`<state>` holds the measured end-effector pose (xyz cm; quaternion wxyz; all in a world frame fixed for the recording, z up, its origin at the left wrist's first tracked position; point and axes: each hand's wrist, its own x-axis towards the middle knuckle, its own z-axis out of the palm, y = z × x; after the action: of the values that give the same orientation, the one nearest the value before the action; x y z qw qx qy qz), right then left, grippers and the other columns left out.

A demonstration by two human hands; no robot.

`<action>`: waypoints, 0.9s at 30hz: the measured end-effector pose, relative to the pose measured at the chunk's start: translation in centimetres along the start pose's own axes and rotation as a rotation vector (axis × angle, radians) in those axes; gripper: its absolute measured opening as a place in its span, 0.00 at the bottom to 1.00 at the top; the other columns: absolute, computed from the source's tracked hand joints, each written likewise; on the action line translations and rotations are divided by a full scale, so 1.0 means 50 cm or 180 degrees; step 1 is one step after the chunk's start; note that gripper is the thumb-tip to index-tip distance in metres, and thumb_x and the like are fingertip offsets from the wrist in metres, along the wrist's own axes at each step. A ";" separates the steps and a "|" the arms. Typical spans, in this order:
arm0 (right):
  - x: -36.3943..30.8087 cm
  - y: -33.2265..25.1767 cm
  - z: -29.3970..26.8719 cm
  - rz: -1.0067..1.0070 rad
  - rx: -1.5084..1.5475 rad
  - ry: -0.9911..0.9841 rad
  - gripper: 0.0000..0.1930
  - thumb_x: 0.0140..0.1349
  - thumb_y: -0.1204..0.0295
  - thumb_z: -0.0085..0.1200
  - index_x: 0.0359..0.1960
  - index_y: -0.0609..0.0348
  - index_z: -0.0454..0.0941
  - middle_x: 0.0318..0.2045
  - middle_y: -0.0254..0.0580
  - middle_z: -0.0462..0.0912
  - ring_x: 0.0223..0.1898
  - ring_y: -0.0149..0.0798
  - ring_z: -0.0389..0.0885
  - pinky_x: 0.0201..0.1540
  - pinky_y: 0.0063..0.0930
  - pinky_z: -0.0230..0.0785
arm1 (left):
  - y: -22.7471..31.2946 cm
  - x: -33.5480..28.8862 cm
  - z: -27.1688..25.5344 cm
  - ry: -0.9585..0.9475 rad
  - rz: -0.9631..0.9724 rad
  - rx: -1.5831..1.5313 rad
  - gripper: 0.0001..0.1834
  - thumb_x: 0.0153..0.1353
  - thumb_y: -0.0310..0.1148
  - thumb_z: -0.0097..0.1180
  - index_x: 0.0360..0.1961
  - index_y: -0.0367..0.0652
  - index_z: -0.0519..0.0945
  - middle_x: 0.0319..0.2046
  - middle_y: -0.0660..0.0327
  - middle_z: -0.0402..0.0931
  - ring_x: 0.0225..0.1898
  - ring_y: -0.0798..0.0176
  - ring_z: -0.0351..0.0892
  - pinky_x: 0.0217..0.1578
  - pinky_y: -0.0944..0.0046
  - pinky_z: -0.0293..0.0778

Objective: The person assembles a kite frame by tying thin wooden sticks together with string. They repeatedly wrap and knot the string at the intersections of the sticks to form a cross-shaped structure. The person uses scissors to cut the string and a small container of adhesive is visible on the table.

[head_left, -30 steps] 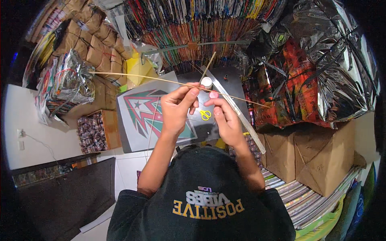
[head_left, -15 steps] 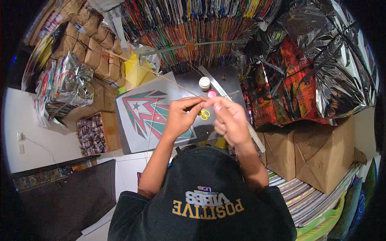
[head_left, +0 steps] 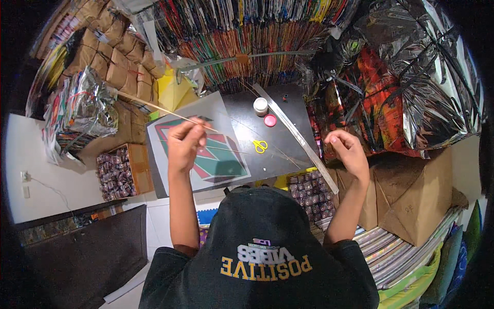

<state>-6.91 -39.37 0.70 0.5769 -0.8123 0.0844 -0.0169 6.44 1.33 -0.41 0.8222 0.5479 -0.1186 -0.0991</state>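
My left hand [head_left: 186, 146] is closed around thin bamboo sticks [head_left: 159, 107], raised above a white sheet [head_left: 222, 105] with a red, green and black angular pattern. One stick slants up and left from the fingers, and a thinner one seems to point right. My right hand [head_left: 351, 157] is up at the right, past the table's edge, thumb and fingertips pinched together. Whatever it may hold is too fine to make out. Between the hands, yellow scissors [head_left: 260, 147] lie on the dark table [head_left: 247, 177], with a white jar [head_left: 261, 106] and its pinkish-red lid [head_left: 269, 120] farther back.
A long metal ruler [head_left: 298, 136] runs along the table's right side, near a small dark spool [head_left: 285, 97]. Stacked folded sheets [head_left: 247, 38] rise behind. Plastic-wrapped bundles [head_left: 370, 103] and cardboard boxes [head_left: 417, 195] stand right; an open box of small packets [head_left: 116, 172] sits left.
My hands were close together over the table's middle; now they are far apart, the left one moved left with the sticks, the right one out to the right. Scissors and lid are uncovered.
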 end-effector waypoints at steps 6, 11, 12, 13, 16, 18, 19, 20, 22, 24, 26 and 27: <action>-0.045 0.132 -0.023 0.1009 -0.1564 -0.0401 0.10 0.65 0.70 0.56 0.41 0.63 0.85 0.38 0.40 0.88 0.42 0.42 0.86 0.48 0.33 0.72 | 0.013 0.025 -0.022 0.0726 0.0403 -0.0837 0.09 0.69 0.28 0.57 0.48 0.38 0.80 0.44 0.56 0.83 0.25 0.74 0.72 0.24 0.74 0.67; -0.045 0.133 0.056 0.0639 -0.2435 -0.0029 0.24 0.68 0.75 0.49 0.66 0.59 0.69 0.70 0.53 0.65 0.73 0.52 0.58 0.73 0.36 0.49 | 0.010 0.034 0.031 0.0919 0.0136 -0.0531 0.11 0.69 0.29 0.58 0.50 0.37 0.80 0.45 0.58 0.83 0.26 0.75 0.72 0.24 0.74 0.68; -0.033 0.122 0.079 0.0119 -0.2037 0.0083 0.25 0.68 0.75 0.48 0.68 0.60 0.67 0.69 0.54 0.66 0.73 0.52 0.59 0.73 0.37 0.50 | 0.007 0.032 0.053 0.0864 0.0037 -0.0449 0.11 0.69 0.29 0.58 0.50 0.37 0.79 0.44 0.58 0.83 0.26 0.75 0.72 0.24 0.75 0.68; -0.024 0.111 0.103 -0.0397 -0.1631 0.0191 0.26 0.69 0.75 0.48 0.69 0.60 0.65 0.69 0.54 0.67 0.72 0.52 0.60 0.73 0.37 0.50 | 0.002 0.029 0.077 0.0809 -0.0060 -0.0368 0.11 0.69 0.28 0.57 0.51 0.38 0.79 0.44 0.59 0.83 0.26 0.76 0.72 0.24 0.75 0.67; 0.009 0.009 0.197 -0.0764 -0.0339 0.0099 0.27 0.71 0.72 0.45 0.70 0.63 0.61 0.69 0.56 0.66 0.72 0.50 0.62 0.73 0.41 0.50 | -0.008 0.013 0.163 0.0367 -0.0342 -0.0192 0.11 0.69 0.28 0.58 0.50 0.36 0.80 0.43 0.58 0.83 0.26 0.75 0.74 0.24 0.75 0.68; 0.014 -0.041 0.250 -0.0825 0.0402 -0.0095 0.25 0.73 0.70 0.43 0.70 0.62 0.62 0.66 0.54 0.69 0.69 0.44 0.65 0.71 0.36 0.53 | -0.026 -0.003 0.205 0.0178 -0.0381 -0.0090 0.11 0.68 0.28 0.58 0.48 0.34 0.81 0.42 0.57 0.84 0.26 0.75 0.75 0.24 0.75 0.69; 0.010 -0.067 0.273 -0.0859 0.0675 -0.0161 0.24 0.74 0.70 0.43 0.69 0.62 0.63 0.64 0.53 0.71 0.66 0.42 0.69 0.68 0.34 0.57 | -0.031 -0.006 0.215 0.0070 -0.0414 -0.0051 0.11 0.68 0.28 0.58 0.47 0.33 0.82 0.42 0.56 0.84 0.26 0.74 0.75 0.24 0.75 0.69; 0.005 -0.083 0.285 -0.0905 0.0959 -0.0237 0.23 0.74 0.70 0.42 0.68 0.62 0.65 0.61 0.52 0.74 0.63 0.39 0.72 0.66 0.32 0.61 | -0.032 -0.007 0.214 0.0054 -0.0397 0.0069 0.11 0.68 0.28 0.58 0.46 0.32 0.83 0.41 0.56 0.84 0.26 0.74 0.75 0.24 0.75 0.69; -0.005 -0.098 0.289 -0.0348 0.1321 -0.0636 0.19 0.76 0.69 0.40 0.63 0.63 0.69 0.53 0.41 0.76 0.48 0.29 0.73 0.53 0.25 0.65 | -0.032 -0.008 0.213 0.0022 -0.0363 0.0308 0.10 0.67 0.28 0.59 0.44 0.31 0.84 0.41 0.56 0.85 0.26 0.75 0.76 0.23 0.75 0.68; -0.008 -0.113 0.291 -0.0300 0.1313 -0.0645 0.15 0.76 0.69 0.40 0.56 0.63 0.73 0.44 0.36 0.78 0.39 0.24 0.73 0.44 0.22 0.67 | -0.024 -0.010 0.210 0.0116 -0.0295 0.0307 0.10 0.67 0.28 0.60 0.44 0.32 0.85 0.38 0.59 0.85 0.25 0.76 0.75 0.22 0.75 0.67; -0.010 -0.130 0.294 -0.0761 0.0924 -0.0253 0.12 0.75 0.71 0.41 0.49 0.62 0.76 0.34 0.34 0.79 0.34 0.24 0.73 0.39 0.23 0.67 | -0.020 -0.008 0.203 0.0140 -0.0255 0.0416 0.10 0.67 0.27 0.60 0.46 0.34 0.85 0.35 0.62 0.85 0.25 0.78 0.75 0.22 0.76 0.67; -0.012 -0.138 0.294 -0.0720 0.0902 -0.0298 0.11 0.75 0.71 0.42 0.48 0.62 0.77 0.32 0.33 0.78 0.33 0.22 0.71 0.37 0.21 0.66 | -0.020 -0.008 0.200 0.0108 -0.0265 0.0503 0.10 0.67 0.28 0.60 0.45 0.33 0.85 0.36 0.61 0.86 0.25 0.77 0.75 0.22 0.76 0.67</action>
<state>-4.87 -23.32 2.30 0.6832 -0.7271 -0.0375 -0.0555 2.97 -7.70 2.33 0.7735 0.6171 -0.0892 -0.1142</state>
